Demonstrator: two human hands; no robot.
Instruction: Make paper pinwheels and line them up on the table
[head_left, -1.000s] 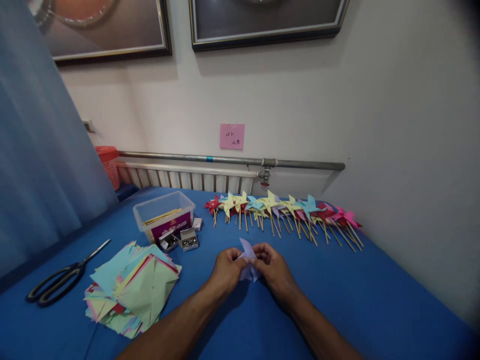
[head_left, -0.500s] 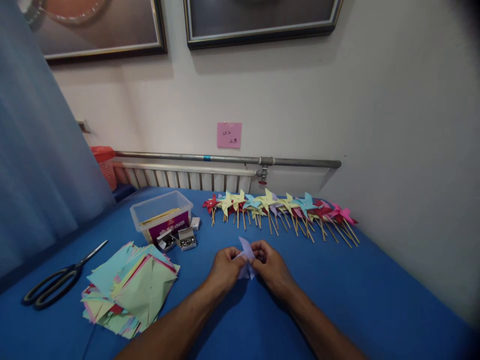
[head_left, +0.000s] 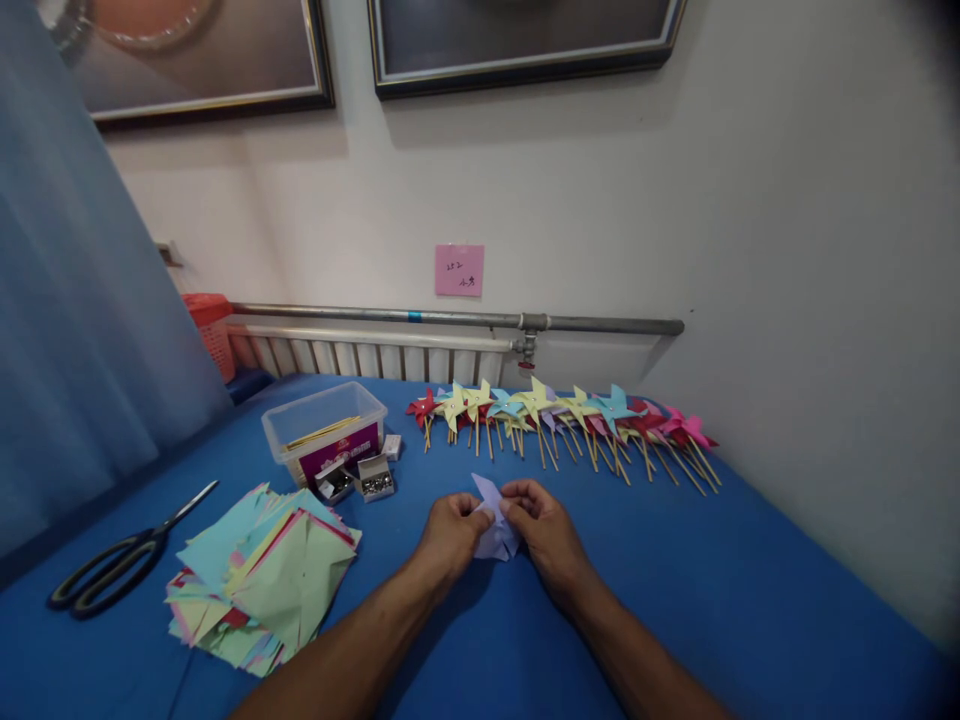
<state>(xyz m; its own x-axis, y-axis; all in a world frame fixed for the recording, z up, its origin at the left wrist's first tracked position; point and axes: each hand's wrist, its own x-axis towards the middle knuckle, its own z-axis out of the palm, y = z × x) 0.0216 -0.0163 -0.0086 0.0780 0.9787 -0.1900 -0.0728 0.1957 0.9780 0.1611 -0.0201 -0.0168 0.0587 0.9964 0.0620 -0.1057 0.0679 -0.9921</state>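
Note:
A lilac paper pinwheel (head_left: pixel 498 541), with no stick showing, is held between both hands above the blue table. My left hand (head_left: pixel 452 532) pinches its left side between thumb and fingers. On the right, my right hand (head_left: pixel 546 530) grips the paper's upper right part, thumb toward me. One pointed blade stands up between the hands, and the lower part fans out below the thumbs. The fingertips behind the paper are hidden. Beyond the hands lies a row of finished pinwheels (head_left: pixel 534 399) on sticks, in yellow, blue, red and pink.
To the left lies a pile of cut paper squares (head_left: pixel 292 580), with black-handled scissors (head_left: pixel 124 560) beside it. Behind stand a clear plastic box (head_left: pixel 279 432) holding sticks and small open boxes of metal pins (head_left: pixel 376 484). A pipe (head_left: pixel 615 326) runs along the wall.
The lilac paper has turned and spread between my fingers, its lower part now wider. My right hand's fingers have shifted slightly on it. The things on the table stay put.

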